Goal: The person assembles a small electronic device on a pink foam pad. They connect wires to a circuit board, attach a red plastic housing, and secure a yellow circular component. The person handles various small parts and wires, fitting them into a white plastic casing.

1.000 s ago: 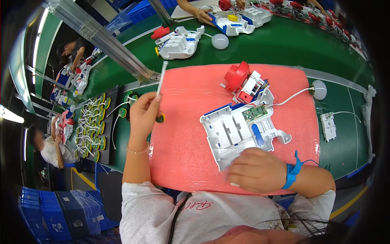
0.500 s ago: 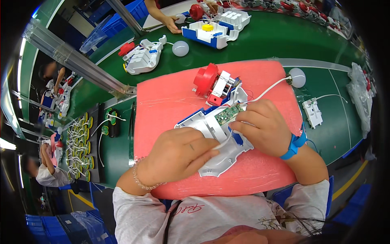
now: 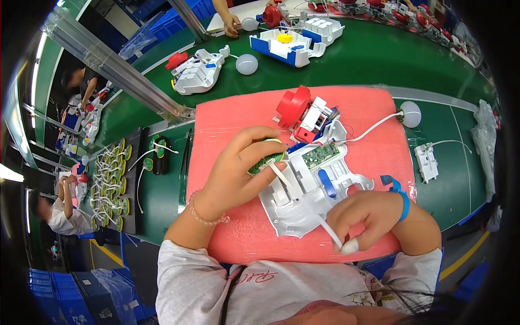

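Observation:
In front of me a white plastic housing half lies open on a pink foam mat. A green circuit board and a blue oblong part sit inside it. My left hand is closed on a round green circuit board over the housing's left side; a white cable comes off this board. Near the housing's front right edge, my right hand is closed around a white cable. Fingers partly hide its end. A red round part with a white mechanism stands behind the housing.
A white ball hangs on a cable at the mat's right corner, above a small white plastic part. Several round boards with cables lie on the left. Across the green bench are white-blue housings and another person's hand.
My left hand has moved up and now shows the round board in its grip. My right hand has drawn toward me with the white cable, away from the housing's circuit board.

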A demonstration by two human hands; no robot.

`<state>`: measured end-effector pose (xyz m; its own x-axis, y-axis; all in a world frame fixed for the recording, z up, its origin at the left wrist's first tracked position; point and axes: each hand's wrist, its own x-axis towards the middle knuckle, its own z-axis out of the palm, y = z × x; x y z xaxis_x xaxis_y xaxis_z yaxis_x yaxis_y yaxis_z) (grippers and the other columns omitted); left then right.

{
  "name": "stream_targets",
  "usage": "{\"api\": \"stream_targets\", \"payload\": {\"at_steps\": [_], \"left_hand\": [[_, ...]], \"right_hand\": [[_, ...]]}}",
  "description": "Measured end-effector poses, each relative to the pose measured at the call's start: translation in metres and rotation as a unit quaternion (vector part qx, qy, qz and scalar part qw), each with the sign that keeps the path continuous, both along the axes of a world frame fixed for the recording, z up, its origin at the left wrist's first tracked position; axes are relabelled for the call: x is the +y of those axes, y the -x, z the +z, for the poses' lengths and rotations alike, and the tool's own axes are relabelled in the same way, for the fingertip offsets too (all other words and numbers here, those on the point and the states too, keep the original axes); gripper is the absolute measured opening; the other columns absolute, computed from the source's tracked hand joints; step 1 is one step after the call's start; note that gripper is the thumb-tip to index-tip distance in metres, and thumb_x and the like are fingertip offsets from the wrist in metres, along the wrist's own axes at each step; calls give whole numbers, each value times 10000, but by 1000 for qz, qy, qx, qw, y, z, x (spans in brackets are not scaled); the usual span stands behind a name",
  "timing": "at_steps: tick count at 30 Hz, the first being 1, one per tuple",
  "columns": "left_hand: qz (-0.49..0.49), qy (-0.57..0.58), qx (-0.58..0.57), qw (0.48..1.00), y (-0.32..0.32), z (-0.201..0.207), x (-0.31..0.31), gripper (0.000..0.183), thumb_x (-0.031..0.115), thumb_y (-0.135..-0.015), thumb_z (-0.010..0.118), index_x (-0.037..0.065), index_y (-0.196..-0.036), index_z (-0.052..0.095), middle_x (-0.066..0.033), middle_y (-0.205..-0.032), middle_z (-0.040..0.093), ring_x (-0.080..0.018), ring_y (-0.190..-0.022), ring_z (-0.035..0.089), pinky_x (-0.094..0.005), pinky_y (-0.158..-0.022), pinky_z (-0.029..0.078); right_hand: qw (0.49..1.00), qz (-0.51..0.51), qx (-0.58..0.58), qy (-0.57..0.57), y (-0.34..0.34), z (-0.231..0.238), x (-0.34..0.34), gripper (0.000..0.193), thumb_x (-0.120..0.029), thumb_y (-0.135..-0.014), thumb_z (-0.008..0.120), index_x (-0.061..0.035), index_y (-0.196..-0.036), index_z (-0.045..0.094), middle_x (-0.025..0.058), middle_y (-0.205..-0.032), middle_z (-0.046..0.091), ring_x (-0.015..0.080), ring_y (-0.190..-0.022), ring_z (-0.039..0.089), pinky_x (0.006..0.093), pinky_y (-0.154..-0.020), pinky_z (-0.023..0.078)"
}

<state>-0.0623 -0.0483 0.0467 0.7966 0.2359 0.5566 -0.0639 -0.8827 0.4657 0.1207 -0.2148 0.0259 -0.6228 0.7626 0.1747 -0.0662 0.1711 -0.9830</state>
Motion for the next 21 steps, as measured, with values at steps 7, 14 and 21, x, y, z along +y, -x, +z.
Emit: {"api": "stream_targets", "payload": {"at_steps": [7,14,21], "left_hand": [[-111,198,113,967,1,-3,9,257,32,-688,630,18,-939,576,-96,-887,603,-208,-817,575,-307,-753,448],[-33,512,139,847,-8,0,0,298,125,-769,616,-5,-1028,545,-47,-853,607,-60,-692,532,-190,-595,442],[-2,475,106,874,-12,-6,-3,315,132,-770,625,-5,-1034,522,-57,-885,598,-84,-733,542,-203,-638,447]], "right_hand": [[997,-70,-10,-7,-14,-2,3,120,-84,-755,604,-10,-848,584,60,-820,600,142,-752,557,275,-671,433],[925,-295,177,160,-31,-14,14,142,-41,-791,558,-12,-928,536,70,-862,600,113,-792,573,234,-682,460],[916,-341,144,153,-25,-14,20,112,-52,-769,573,-19,-872,546,74,-808,606,111,-731,561,238,-631,445]]}}
